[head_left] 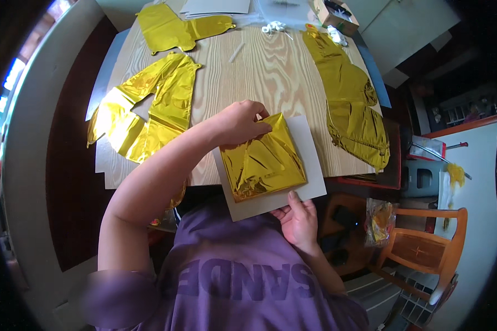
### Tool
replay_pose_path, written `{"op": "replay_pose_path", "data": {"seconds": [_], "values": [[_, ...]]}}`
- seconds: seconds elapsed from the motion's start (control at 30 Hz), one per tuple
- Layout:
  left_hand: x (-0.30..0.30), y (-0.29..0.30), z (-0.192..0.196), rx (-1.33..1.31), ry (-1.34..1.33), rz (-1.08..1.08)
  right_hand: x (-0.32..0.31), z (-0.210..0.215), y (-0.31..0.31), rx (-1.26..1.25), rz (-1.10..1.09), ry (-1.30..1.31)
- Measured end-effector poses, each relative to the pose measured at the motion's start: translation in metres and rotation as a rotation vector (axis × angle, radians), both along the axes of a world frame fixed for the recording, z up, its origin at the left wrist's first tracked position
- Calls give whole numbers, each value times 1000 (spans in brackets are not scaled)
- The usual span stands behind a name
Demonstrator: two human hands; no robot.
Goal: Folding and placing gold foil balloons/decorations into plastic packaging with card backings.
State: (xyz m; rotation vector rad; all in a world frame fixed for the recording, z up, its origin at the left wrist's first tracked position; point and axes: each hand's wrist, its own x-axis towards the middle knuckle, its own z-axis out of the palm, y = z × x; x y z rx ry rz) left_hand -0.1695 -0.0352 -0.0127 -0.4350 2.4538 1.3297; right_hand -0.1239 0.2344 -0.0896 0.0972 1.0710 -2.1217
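A gold foil balloon (270, 160), folded into a rough square with creases, lies on a pale card (313, 160) at the table's near edge. My left hand (243, 122) reaches across from the left, its fingers bent and closed on the upper edge of the folded balloon; some fingertips are hidden. Below, my right hand (299, 220) grips the card's lower edge, thumb on top and fingers underneath. The card tilts slightly and juts out past the table edge toward me.
Flat gold foil balloons lie on the wooden table (248, 77): one at the left (168, 94), one at the far left (165, 30), one along the right (348, 83). A thin white stick (236, 52), white ribbon (274, 27) and an open box (337, 16) are farther back. A chair (419, 248) stands at right.
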Motion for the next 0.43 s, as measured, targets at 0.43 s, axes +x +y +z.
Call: {"op": "replay_pose_path", "data": {"seconds": [0.43], "values": [[-3, 4, -13, -157, 125, -47, 8, 0, -11, 7, -22, -53]]}}
